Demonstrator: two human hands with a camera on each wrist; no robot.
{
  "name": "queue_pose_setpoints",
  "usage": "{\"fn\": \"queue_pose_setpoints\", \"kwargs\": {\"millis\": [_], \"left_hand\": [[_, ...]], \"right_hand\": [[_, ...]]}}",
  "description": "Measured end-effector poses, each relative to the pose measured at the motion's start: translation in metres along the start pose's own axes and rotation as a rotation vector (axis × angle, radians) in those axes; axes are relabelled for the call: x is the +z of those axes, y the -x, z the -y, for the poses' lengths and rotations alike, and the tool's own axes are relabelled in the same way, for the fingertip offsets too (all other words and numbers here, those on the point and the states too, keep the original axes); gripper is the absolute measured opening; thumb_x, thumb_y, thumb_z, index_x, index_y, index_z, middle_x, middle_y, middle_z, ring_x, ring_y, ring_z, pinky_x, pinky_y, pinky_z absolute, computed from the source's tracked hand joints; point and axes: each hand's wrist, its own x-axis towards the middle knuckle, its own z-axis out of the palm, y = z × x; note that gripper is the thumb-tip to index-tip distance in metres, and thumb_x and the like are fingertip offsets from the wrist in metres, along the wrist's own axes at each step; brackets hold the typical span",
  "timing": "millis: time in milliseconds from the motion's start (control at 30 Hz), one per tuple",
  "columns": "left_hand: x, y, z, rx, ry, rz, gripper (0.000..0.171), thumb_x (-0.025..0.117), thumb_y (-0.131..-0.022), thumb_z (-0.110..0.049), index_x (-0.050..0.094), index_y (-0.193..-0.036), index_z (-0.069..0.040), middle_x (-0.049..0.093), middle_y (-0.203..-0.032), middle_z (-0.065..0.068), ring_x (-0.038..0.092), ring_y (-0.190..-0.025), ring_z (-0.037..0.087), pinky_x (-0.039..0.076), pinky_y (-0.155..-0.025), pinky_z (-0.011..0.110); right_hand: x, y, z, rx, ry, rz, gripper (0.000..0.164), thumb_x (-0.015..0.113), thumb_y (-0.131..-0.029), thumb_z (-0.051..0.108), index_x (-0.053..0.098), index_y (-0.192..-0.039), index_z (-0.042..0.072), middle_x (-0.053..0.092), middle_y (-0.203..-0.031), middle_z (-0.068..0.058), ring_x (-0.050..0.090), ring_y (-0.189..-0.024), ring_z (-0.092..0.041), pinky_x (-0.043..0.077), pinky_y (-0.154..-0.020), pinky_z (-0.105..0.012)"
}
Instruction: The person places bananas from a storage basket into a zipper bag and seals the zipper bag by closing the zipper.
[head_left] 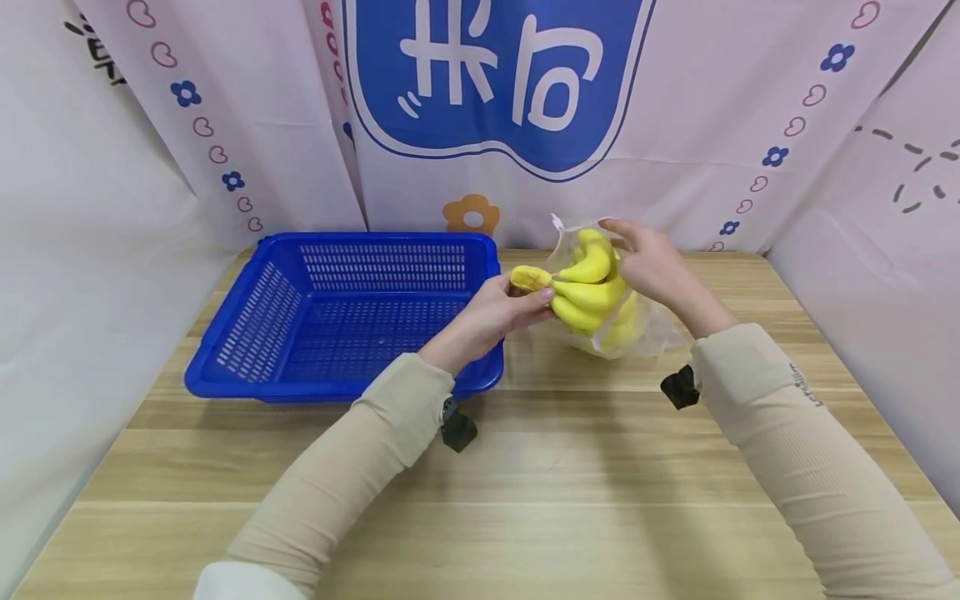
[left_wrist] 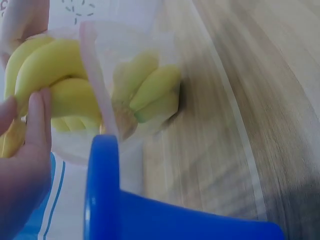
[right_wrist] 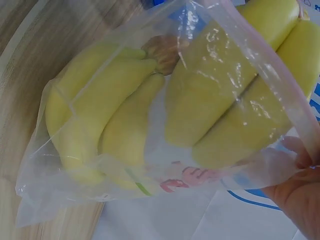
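My left hand (head_left: 501, 315) holds a bunch of yellow bananas (head_left: 588, 296) by its stem end, thumb on the near side. The bunch lies partly inside a clear plastic bag (head_left: 658, 332), whose mouth faces left. At the bag's upper edge, my right hand (head_left: 651, 260) pinches the rim; in the right wrist view some of its fingers are cut off by the frame. Deeper in the bag, a second banana bunch (right_wrist: 112, 107) shows through the plastic, with its brown stem (right_wrist: 165, 54) toward the first bunch.
Left of the bag, a blue plastic basket (head_left: 345, 389) with slotted walls stands on the wooden table (head_left: 555, 492); its right rim is close to my left hand. A white printed cloth (head_left: 697, 100) hangs behind the table, with more white cloth at both sides.
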Motion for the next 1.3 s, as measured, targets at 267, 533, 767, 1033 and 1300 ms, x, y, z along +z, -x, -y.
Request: {"fn": "queue_pose_setpoints", "kwargs": {"millis": [267, 533, 767, 1033, 1300], "left_hand": [[0.003, -0.001, 0.001, 0.076, 0.056, -0.039, 0.037, 0.053, -0.098, -0.017, 0.045, -0.132, -0.006, 0.054, -0.132, 0.018, 0.059, -0.118, 0.033, 0.050, -0.100, 0.037], [0.006, -0.002, 0.000, 0.121, 0.002, -0.018, 0.039, 0.045, -0.100, -0.027, 0.045, -0.133, -0.006, 0.052, -0.134, 0.020, 0.058, -0.119, 0.038, 0.053, -0.093, 0.033], [0.011, -0.004, -0.001, 0.123, -0.048, -0.048, 0.039, 0.047, -0.099, -0.030, 0.048, -0.132, -0.008, 0.055, -0.130, 0.020, 0.061, -0.115, 0.036, 0.052, -0.096, 0.038], [0.018, -0.008, -0.001, 0.179, -0.128, -0.018, 0.038, 0.046, -0.100, -0.026, 0.046, -0.130, -0.003, 0.056, -0.127, 0.023, 0.063, -0.110, 0.039, 0.055, -0.091, 0.035], [0.024, -0.011, 0.003, 0.206, -0.301, -0.050, 0.035, 0.053, -0.097, -0.027, 0.055, -0.124, -0.003, 0.059, -0.120, 0.020, 0.063, -0.109, 0.038, 0.057, -0.088, 0.037]], "right_hand": [[-0.001, -0.002, -0.001, 0.000, -0.002, 0.001, 0.080, 0.033, -0.072, -0.010, 0.023, -0.150, 0.000, 0.021, -0.158, -0.019, 0.033, -0.140, -0.041, 0.040, -0.061, -0.023], [-0.002, 0.000, -0.002, -0.009, -0.016, -0.025, 0.076, 0.031, -0.073, -0.011, 0.029, -0.148, 0.001, 0.029, -0.154, -0.021, 0.037, -0.137, -0.040, 0.034, -0.047, -0.020], [-0.001, 0.000, 0.000, -0.025, -0.016, -0.026, 0.074, 0.030, -0.074, -0.013, 0.034, -0.146, 0.001, 0.034, -0.151, -0.024, 0.027, -0.142, -0.042, 0.029, -0.115, -0.050], [0.000, -0.001, -0.001, -0.040, 0.000, -0.054, 0.069, 0.029, -0.078, -0.013, 0.033, -0.146, -0.002, 0.034, -0.150, -0.025, 0.035, -0.137, -0.042, 0.044, -0.101, -0.044], [0.001, 0.000, 0.001, -0.030, -0.005, -0.038, 0.067, 0.027, -0.081, -0.011, 0.032, -0.147, 0.000, 0.030, -0.153, -0.023, 0.040, -0.126, -0.038, 0.039, -0.069, -0.030]]}}
